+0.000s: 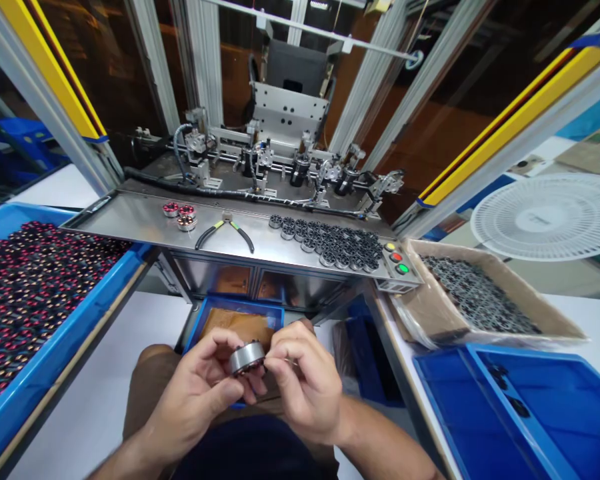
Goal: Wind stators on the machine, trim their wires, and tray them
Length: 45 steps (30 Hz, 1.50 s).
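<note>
Above my lap, my left hand (200,380) grips a round motor stator (247,357) by its rim; a smooth silver metal ring forms its outside, with dark parts at its edges. My right hand (303,377) is at the right side of the stator, thumb and forefinger pinched on a thin wire (290,361) that is hard to make out. On the metal ledge in front lie pliers (225,230) with black and yellow-green handles, spread apart. Left of them stand a few stators with red windings (186,217). To their right are rows of dark-and-silver stators (330,243).
Behind the ledge is a machine (290,163) with several fixtures. A button box (397,263) sits at the ledge's right end. A blue bin (105,280) of wound parts is at left; a cardboard box (445,327) of grey parts, blue trays (560,413) and a white fan (550,217) are at right.
</note>
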Motion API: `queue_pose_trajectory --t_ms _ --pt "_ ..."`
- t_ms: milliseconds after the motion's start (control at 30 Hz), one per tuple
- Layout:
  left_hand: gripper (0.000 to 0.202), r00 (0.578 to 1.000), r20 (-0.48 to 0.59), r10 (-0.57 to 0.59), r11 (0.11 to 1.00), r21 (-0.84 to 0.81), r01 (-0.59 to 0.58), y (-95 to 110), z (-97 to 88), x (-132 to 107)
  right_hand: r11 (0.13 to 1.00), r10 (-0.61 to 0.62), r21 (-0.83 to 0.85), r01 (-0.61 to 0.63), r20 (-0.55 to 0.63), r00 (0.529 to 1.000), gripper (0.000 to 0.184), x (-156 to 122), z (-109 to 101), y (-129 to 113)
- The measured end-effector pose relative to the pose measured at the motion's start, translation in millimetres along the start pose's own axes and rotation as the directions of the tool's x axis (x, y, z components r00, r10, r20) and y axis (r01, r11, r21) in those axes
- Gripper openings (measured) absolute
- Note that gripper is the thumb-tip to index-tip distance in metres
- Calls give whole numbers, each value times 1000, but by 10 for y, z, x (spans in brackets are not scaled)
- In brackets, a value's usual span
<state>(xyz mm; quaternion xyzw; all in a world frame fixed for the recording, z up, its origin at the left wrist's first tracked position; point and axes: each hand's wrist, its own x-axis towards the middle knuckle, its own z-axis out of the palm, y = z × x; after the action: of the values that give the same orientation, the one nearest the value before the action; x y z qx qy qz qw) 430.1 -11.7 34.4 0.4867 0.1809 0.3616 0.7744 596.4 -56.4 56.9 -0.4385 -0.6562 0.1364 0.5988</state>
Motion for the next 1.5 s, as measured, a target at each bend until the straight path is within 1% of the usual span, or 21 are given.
queue_pose_trajectory --t_ms 100,167,233,300,367,467,567,667,767,833,867,933,1000,1067,1133,1200,1233,1267,1333,1433,1500 --pt "26 983 -93 156 979 144 -142 -25 14 -9 985 139 102 -137 -17 990 12 -16 44 -10" --pt "33 941 -150 303 921 299 -249 -52 10 -18 948 264 184 -260 4 965 16 -20 75 -3" --pt "47 889 -138 437 836 426 -345 -72 2 -26 867 395 303 -395 64 917 22 -22 105 15" --pt "59 850 -92 518 761 503 -410 -78 -5 -29 751 491 427 -503 147 858 27 -27 133 45" --pt "66 830 -63 554 716 545 -436 -74 -7 -28 648 542 511 -565 213 813 30 -38 158 78" --pt "67 831 -74 552 707 569 -420 -67 -7 -20 562 583 562 -607 252 773 34 -64 183 119" --pt "65 834 -109 541 723 567 -394 -69 -11 -10 538 611 556 -633 260 748 36 -81 197 135" --pt "62 832 -135 538 736 556 -386 -70 -13 -16 555 612 536 -636 255 748 37 -83 206 132" --pt "56 863 -161 480 792 502 -347 -53 -2 -53 605 585 517 -606 227 778 34 -79 206 127" --pt "50 899 -202 387 858 437 -272 -32 5 -83 683 539 483 -547 171 825 29 -71 188 125" --pt "47 916 -224 332 891 392 -228 -20 6 -94 746 495 442 -498 131 859 25 -62 170 124" --pt "45 942 -237 238 947 272 -170 6 -4 -92 889 343 304 -342 55 938 19 -31 116 120" --pt "50 962 -199 185 980 117 -164 29 -18 -57 981 127 141 -132 40 991 12 14 44 111" --pt "53 984 -134 120 991 -39 -126 44 -21 -4 998 -58 42 55 89 994 6 59 -28 98" --pt "49 999 -20 -49 987 -153 46 44 -10 37 986 -161 -12 164 141 977 6 90 -86 87" --pt "39 973 79 -217 956 -186 228 28 4 47 976 -200 -54 212 174 964 7 108 -130 83" --pt "34 963 89 -256 947 -178 268 15 6 42 971 -219 -55 233 185 958 7 116 -150 84" --pt "30 963 68 -261 950 -160 268 2 4 31 967 -239 -39 252 194 951 8 127 -172 87" --pt "31 977 -9 -211 972 -107 209 -21 -16 5 963 -266 15 268 202 943 17 163 -221 94" --pt "35 981 -64 -183 983 -42 181 -27 -53 -19 969 -248 39 245 206 947 51 244 -305 102" --pt "35 979 -88 -186 983 -23 185 -13 -60 -19 972 -234 41 231 243 941 62 294 -346 100"
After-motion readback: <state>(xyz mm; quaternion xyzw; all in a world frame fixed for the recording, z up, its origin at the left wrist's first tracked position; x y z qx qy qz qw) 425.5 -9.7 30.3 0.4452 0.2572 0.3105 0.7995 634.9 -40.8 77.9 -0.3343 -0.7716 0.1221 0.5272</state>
